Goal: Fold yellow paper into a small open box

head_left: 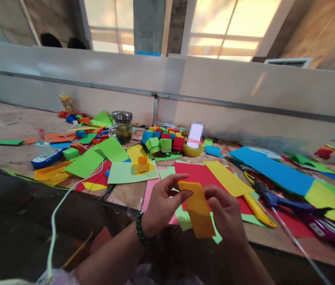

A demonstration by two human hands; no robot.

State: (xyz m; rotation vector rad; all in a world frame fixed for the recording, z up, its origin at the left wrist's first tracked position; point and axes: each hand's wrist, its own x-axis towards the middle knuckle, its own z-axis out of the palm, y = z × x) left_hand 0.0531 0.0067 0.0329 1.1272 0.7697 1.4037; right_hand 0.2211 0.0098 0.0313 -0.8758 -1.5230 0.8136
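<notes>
My left hand (pixel 164 202) pinches the upper left of an orange-yellow strip of craft sheet (pixel 199 213) between thumb and fingers. A dark green bead bracelet sits on that wrist. Against the strip's right edge my right hand (pixel 225 209) is closed, its fingers curled and partly hidden. The strip is held tilted in front of the table's front edge. Beneath and behind it lie a red sheet (pixel 182 168), a yellow strip (pixel 229 178) and pale green pieces (pixel 183 217). A small orange-yellow open box (pixel 143 164) stands on a pale green sheet (pixel 125 173).
Several coloured cubes (pixel 165 144) cluster behind, beside a lidded glass mug (pixel 122 126). At right lie a blue sheet (pixel 274 168), a yellow-handled tool (pixel 259 211) and a purple corded tool (pixel 318 227). A white cord (pixel 56 213) hangs over the front edge at left.
</notes>
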